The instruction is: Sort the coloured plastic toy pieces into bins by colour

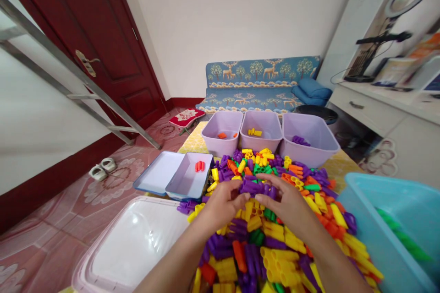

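Over a heap of plastic tube-shaped pieces [254, 223] in yellow, purple, orange and green, my two hands come close together. Between them is a small cluster of purple tube pieces [252, 187]. The thumb and fingers of my left hand [224, 205] close on its left side. My right hand [288, 198] curls its fingers and thumb round the purple pieces on the right side. Whether these pieces are joined to one another, I cannot tell. My fingers partly hide them. Yellow joined tubes [282, 265] lie nearest to me.
Three lilac bins stand behind the heap: orange pieces in the left bin [216, 147], yellow in the middle bin [259, 143], purple in the right bin [305, 153]. A lidded box [184, 187] with red pieces and white lids [137, 233] are left. Right is a blue tub [374, 229] holding green pieces.
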`<state>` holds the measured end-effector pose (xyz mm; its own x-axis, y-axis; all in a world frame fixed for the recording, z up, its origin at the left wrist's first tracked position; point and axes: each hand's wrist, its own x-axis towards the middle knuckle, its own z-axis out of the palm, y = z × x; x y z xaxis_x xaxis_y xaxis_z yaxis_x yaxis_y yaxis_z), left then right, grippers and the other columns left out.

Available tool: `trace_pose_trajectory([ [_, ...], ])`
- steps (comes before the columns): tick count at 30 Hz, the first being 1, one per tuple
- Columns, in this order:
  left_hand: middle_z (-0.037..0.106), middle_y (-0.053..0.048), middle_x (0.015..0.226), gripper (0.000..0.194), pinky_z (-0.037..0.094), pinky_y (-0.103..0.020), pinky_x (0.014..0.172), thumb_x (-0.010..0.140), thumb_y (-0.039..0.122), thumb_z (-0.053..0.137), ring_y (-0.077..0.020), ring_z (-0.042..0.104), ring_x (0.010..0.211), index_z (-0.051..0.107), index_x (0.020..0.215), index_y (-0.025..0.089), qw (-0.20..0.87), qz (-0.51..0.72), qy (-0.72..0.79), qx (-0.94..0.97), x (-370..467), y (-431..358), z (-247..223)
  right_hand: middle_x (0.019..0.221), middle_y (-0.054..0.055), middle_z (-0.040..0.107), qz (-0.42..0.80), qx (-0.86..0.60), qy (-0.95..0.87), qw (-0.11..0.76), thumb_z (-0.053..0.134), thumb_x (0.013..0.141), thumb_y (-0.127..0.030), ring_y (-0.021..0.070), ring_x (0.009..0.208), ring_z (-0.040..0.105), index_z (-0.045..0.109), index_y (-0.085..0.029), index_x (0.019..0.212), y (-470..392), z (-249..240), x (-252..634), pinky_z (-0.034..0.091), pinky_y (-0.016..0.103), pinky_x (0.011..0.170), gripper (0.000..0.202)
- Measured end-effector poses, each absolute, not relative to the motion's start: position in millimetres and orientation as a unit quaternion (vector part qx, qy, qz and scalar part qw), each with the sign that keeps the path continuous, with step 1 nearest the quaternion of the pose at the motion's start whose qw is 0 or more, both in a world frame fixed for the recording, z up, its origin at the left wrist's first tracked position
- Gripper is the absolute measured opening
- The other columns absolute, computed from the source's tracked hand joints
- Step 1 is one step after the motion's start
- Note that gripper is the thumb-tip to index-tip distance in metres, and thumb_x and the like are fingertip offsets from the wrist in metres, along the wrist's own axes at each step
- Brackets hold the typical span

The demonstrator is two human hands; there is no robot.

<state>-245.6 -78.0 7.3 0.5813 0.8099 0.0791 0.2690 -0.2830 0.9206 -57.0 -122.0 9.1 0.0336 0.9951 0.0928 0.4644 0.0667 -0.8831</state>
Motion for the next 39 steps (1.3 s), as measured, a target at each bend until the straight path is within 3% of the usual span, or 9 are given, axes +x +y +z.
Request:
trace_pose_trajectory([
  [5,0.049,0.003,0.06,0.035,0.039,-0.02,0.05,0.086,0.048,0.054,-0.0093,0.049,0.052,0.053,0.075,0.014,0.591,0.325,0.362,0.644,-243,-106,-10,0.115,0.006,0.069,0.341,-0.586,-0.619,0.398,0.064,0.078,-0.035,0.026,0.107,0.062,0.067,-0.022,0.112,-140,11,-69,0.045,0.041,0.096,0.037],
  [15,0.053,0.001,0.068,0.029,0.04,-0.02,0.054,0.085,0.043,0.057,-0.0099,0.049,0.058,0.059,0.089,0.014,0.605,0.3,0.37,0.638,-240,-125,-6,0.096,0.005,0.072,0.388,-0.56,-0.615,0.397,0.056,0.083,-0.035,0.024,0.091,0.066,0.069,-0.019,0.1,-155,12,-71,0.051,0.035,0.083,0.027],
  [19,0.057,-0.001,0.072,0.025,0.04,-0.021,0.056,0.086,0.038,0.055,-0.0121,0.052,0.063,0.062,0.094,0.015,0.573,0.292,0.387,0.661,-238,-128,-9,0.093,0.004,0.072,0.409,-0.568,-0.591,0.402,0.056,0.084,-0.038,0.0226,0.083,0.067,0.068,-0.02,0.102,-160,6,-68,0.054,0.033,0.075,0.029],
  [22,0.059,-0.001,0.075,0.031,0.041,-0.022,0.058,0.086,0.035,0.056,-0.0137,0.055,0.066,0.06,0.112,0.019,0.543,0.302,0.402,0.673,-240,-130,-11,0.094,0.004,0.073,0.395,-0.571,-0.598,0.4,0.059,0.081,-0.04,0.0239,0.086,0.067,0.071,-0.021,0.1,-158,2,-55,0.054,0.035,0.078,0.029],
  [30,0.065,-0.003,0.077,0.026,0.043,-0.024,0.063,0.086,0.033,0.054,-0.016,0.059,0.069,0.067,0.105,0.02,0.473,0.278,0.436,0.713,-256,-131,5,0.091,0.01,0.072,0.116,-0.73,-0.535,0.408,0.061,0.079,-0.042,0.0244,0.08,0.066,0.07,-0.016,0.104,-83,59,47,0.05,0.039,0.076,0.037],
  [32,0.068,-0.004,0.082,0.027,0.045,-0.026,0.067,0.086,0.032,0.053,-0.0175,0.061,0.074,0.067,0.107,0.02,0.447,0.284,0.44,0.725,-258,-129,8,0.111,0.019,0.066,-0.008,-0.773,-0.499,0.391,0.059,0.082,-0.043,0.0297,0.098,0.063,0.058,-0.01,0.125,-61,75,62,0.046,0.042,0.084,0.054],
  [35,0.068,-0.006,0.097,0.029,0.047,-0.029,0.078,0.086,0.029,0.054,-0.02,0.062,0.086,0.066,0.111,0.021,0.376,0.276,0.442,0.766,-260,-120,9,0.14,0.032,0.039,-0.071,-0.791,-0.503,0.34,0.059,0.082,-0.047,0.039,0.125,0.045,0.031,-0.004,0.144,-47,77,55,0.04,0.047,0.095,0.08],
  [37,0.065,-0.009,0.11,0.032,0.046,-0.033,0.088,0.085,0.024,0.053,-0.023,0.06,0.099,0.063,0.115,0.02,0.307,0.25,0.451,0.8,-261,-109,10,0.142,0.028,0.04,-0.038,-0.763,-0.559,0.321,0.057,0.084,-0.045,0.0375,0.127,0.044,0.037,-0.006,0.141,-51,62,33,0.039,0.046,0.098,0.073],
  [39,0.061,-0.011,0.119,0.04,0.043,-0.036,0.095,0.083,0.015,0.049,-0.0258,0.056,0.111,0.059,0.121,0.019,0.234,0.207,0.476,0.822,-262,-93,10,0.133,0.02,0.054,0.027,-0.717,-0.63,0.297,0.056,0.085,-0.042,0.033,0.12,0.053,0.051,-0.012,0.132,-64,42,5,0.041,0.044,0.098,0.056],
])
